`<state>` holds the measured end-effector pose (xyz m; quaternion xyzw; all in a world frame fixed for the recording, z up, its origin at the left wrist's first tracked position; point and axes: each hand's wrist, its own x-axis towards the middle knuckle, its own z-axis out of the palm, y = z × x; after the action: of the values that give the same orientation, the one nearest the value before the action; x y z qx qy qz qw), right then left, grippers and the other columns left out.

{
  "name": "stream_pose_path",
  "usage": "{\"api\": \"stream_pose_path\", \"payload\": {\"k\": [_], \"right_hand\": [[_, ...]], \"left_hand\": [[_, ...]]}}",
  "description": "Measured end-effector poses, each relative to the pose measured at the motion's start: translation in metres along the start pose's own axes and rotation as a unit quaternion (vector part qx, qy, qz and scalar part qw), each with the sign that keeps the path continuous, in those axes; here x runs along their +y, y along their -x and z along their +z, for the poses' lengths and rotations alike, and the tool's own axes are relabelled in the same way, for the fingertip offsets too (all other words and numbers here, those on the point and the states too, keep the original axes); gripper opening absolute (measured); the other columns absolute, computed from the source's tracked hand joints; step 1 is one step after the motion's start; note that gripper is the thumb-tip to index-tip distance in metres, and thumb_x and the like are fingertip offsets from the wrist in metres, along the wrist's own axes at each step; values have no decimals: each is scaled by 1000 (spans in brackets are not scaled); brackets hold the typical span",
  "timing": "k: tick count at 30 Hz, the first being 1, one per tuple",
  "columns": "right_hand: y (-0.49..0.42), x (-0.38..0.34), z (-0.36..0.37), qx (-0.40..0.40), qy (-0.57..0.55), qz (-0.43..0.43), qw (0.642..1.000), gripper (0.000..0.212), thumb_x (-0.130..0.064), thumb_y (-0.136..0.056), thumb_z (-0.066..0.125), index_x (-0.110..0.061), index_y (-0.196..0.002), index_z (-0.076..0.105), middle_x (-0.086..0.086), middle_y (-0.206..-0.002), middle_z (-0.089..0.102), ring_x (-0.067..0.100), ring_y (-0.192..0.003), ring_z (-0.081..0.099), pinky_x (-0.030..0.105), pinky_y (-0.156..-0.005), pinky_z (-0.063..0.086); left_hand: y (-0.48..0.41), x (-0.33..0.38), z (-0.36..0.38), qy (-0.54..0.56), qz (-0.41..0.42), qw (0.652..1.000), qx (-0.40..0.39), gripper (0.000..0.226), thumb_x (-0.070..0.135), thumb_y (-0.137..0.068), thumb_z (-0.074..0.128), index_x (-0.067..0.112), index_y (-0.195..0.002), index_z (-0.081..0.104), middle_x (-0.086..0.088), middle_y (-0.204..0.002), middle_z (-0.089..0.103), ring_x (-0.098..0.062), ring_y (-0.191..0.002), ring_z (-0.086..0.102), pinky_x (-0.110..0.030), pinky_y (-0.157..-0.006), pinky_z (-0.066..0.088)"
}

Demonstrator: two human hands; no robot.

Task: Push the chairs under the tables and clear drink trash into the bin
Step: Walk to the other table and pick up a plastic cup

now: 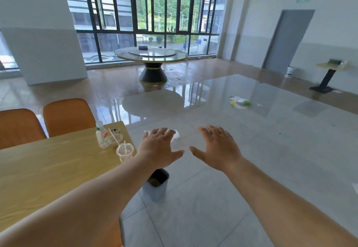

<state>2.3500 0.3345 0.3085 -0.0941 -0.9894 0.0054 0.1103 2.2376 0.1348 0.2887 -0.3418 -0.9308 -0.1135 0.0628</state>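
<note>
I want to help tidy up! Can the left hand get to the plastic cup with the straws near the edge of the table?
Probably yes. The left hand is open and empty, just right of the plastic cup, which stands by the edge of the wooden table. Nothing lies between them.

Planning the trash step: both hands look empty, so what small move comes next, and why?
Probably reach the left hand to the nearest plastic cup at the wooden table corner: both hands are open and empty, and the bin stands just below.
</note>
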Motion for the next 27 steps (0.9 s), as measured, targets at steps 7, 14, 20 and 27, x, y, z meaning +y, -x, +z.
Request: {"api": "stream_pose_path", "payload": {"k": [7, 14, 20, 27], "right_hand": [[-79, 92, 20, -32, 58, 47, 997, 90, -85, -83, 26, -25, -147, 45, 3, -146, 51, 28, -136, 41, 46, -113, 32], [-163, 196, -13, -20, 97, 132, 986, 91, -87, -82, 22, -26, -144, 48, 2, -142, 54, 28, -133, 42, 47, -112, 32], [-222, 260, -13, 11, 73, 160, 984, 85, -84, -86, 34, -23, -143, 49, 3, -140, 55, 28, -132, 45, 46, -109, 37], [-341, 340, 26, 31, 37, 112, 993, 84, -83, -87, 39, -24, -147, 46, 2, -144, 53, 27, -134, 44, 47, -111, 36]], "left_hand": [[-141, 29, 52, 13, 60, 997, -50, 86, 79, -79, 58, 30, -148, 46, 4, -150, 51, -25, -142, 39, -49, -118, 30], [-298, 76, 52, 51, 143, 988, -29, 85, 77, -78, 62, 30, -148, 46, 4, -151, 51, -23, -140, 42, -41, -114, 35], [-399, 115, 56, 54, 173, 983, -2, 85, 78, -78, 61, 30, -148, 47, 4, -153, 50, -24, -140, 43, -41, -113, 36], [-517, 111, 87, 33, 118, 992, 13, 85, 78, -79, 62, 31, -148, 46, 5, -153, 50, -23, -139, 44, -39, -114, 37]]}}
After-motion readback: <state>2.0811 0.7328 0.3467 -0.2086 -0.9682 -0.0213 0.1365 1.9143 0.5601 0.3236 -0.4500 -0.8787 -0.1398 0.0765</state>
